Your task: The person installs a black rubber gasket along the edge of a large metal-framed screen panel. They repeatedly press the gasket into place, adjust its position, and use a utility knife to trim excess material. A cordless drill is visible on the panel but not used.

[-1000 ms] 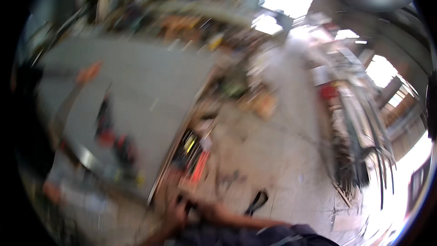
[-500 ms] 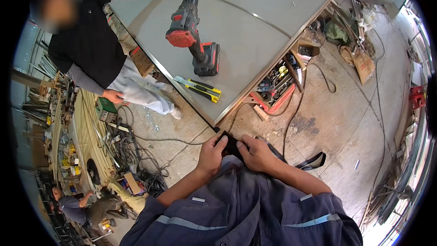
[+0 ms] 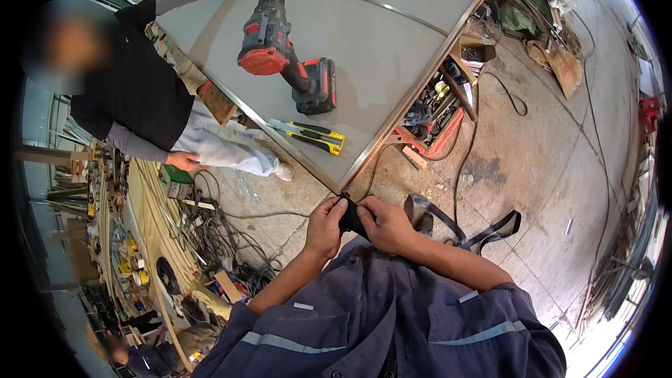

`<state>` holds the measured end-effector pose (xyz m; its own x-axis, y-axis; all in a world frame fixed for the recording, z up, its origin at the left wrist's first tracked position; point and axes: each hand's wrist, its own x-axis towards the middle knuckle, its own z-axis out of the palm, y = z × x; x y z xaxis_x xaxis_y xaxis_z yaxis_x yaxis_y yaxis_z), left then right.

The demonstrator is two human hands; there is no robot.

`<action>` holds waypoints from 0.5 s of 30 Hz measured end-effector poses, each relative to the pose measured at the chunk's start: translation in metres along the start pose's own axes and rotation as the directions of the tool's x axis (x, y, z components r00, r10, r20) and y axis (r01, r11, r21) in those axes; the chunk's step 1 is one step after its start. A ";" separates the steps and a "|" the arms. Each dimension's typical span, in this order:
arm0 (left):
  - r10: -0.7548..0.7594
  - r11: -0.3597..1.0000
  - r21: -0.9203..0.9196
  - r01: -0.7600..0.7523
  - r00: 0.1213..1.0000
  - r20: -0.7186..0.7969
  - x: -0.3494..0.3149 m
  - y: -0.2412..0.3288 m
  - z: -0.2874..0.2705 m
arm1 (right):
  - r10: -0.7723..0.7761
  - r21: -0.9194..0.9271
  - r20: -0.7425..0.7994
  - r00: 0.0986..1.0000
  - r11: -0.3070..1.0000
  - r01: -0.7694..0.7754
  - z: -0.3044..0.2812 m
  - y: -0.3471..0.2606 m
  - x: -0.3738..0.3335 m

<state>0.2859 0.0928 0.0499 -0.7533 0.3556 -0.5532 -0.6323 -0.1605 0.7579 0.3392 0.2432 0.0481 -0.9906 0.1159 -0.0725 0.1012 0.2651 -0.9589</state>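
Note:
Close in front of my body, just off the near corner of the grey-topped table (image 3: 364, 98), both hands grip a flat black piece (image 3: 354, 218) that looks like strap or webbing. My left hand (image 3: 325, 229) has its thumb pressed on the piece's left side. The fingers of my right hand (image 3: 385, 224) are closed on its other side. A black strap (image 3: 498, 231) hangs in loops right of my right hand; whether it joins the held piece I cannot tell. On the tabletop a black and red cordless drill (image 3: 290, 56) stands on its battery. Two yellow and black utility knives (image 3: 308, 136) lie nearer me.
A co-worker in a black top (image 3: 140, 84) stands left of the table, one hand on it. A red toolbox (image 3: 434, 150) full of tools sits right of it, with cables (image 3: 458, 182) across the floor. Tangled cables (image 3: 224, 238) lie at left; another person (image 3: 143, 357) is lower left.
My view has shifted a little, and the table corner sits closer to my hands. Both hands still hold the black piece, now turned more upright. More of the strap shows at right.

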 end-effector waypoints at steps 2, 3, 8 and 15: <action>-0.006 1.000 -0.011 0.006 1.000 0.000 0.002 0.000 -0.004 | 0.018 -0.002 -0.001 1.000 1.000 -0.018 0.004 0.001 0.000; -0.006 1.000 -0.016 0.006 1.000 0.004 0.004 0.000 -0.005 | 0.027 -0.005 -0.006 1.000 1.000 -0.027 0.005 0.001 0.000; 0.007 1.000 -0.003 -0.007 1.000 0.022 0.004 0.007 -0.003 | 0.033 0.001 -0.029 0.999 0.999 -0.033 0.009 0.001 0.001; 0.041 0.989 0.142 -0.045 0.999 0.028 0.006 0.004 -0.012 | 0.031 0.009 -0.038 0.999 0.999 -0.031 0.011 0.002 -0.001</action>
<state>0.2770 0.0833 0.0458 -0.7735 0.3742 -0.5116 -0.5657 -0.0436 0.8234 0.3398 0.2327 0.0430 -0.9827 0.1606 -0.0920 0.1309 0.2523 -0.9587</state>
